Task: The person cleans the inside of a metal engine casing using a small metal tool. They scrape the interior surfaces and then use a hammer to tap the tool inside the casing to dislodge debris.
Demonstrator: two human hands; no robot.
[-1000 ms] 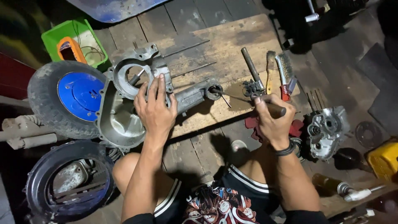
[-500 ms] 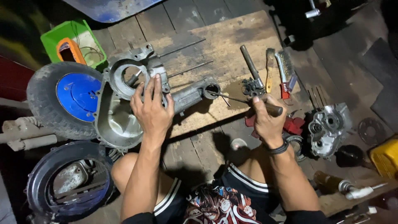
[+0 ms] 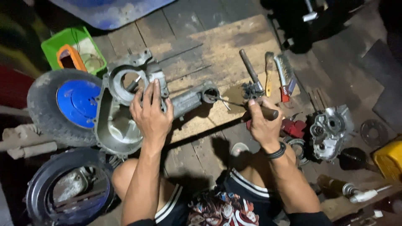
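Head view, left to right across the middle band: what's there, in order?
Grey tyre with blue hub → grey metal engine casing → left hand resting on it → right hand gripping a dark-handled tool → wire brush with red handle → silver engine part → yellow container.

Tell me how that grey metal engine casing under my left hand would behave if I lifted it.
The engine casing looks like cast metal, so probably rigid and heavy. Its long arm toward the board suggests uneven balance; it may tilt. Your left hand rests on top.
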